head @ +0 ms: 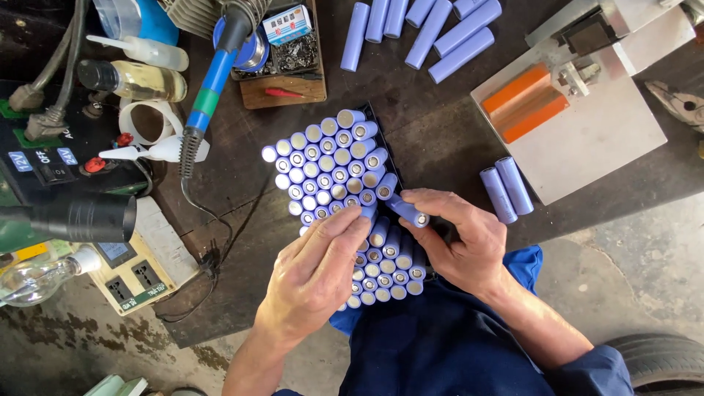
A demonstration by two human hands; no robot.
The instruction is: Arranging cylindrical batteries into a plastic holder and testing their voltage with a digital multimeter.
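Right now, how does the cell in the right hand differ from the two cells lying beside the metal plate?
The held cell is pinched in the right hand over the packed block of cells; the loose pair lies untouched on the bench. The held cell points across the view, while the pair runs nearly up it. All three are lavender cylinders.

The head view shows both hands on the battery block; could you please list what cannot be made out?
- Holder tray: hidden under cells, head view.
- Cells beneath left hand: covered.
- Right hand palm side: turned away; it pinches one loose cell.
- Pliers: cut off at right edge.
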